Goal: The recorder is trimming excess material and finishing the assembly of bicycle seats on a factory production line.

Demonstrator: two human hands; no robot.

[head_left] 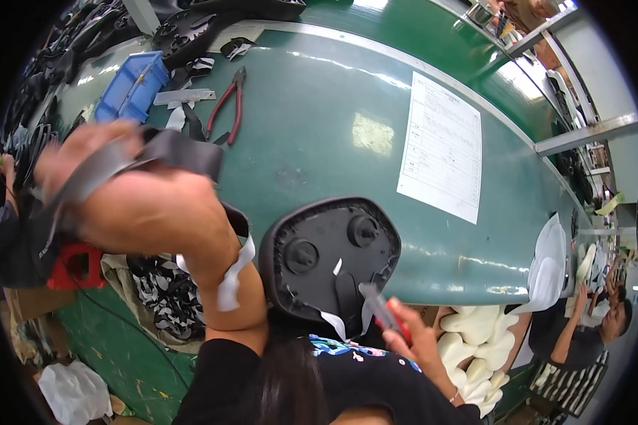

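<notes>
Our right hand (422, 336) wraps firmly around a red knife (390, 319), its blade near the rim of a black pad (326, 262) at the green bench's (298, 159) edge. Our left hand (138, 205) blurs beside a dark strip (98, 173), its grip impossible to tell. Trimming seems underway; the next move calls for steadying the pad. Pliers (238, 103) lie beyond.

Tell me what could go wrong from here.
The red-handled tool, seemingly a cutter, in the right hand is close to the black shell and the person's torso; a slip might cut either. The shell sits near the edge of the green table and could slide off. The white strip against the left forearm might snag.
</notes>
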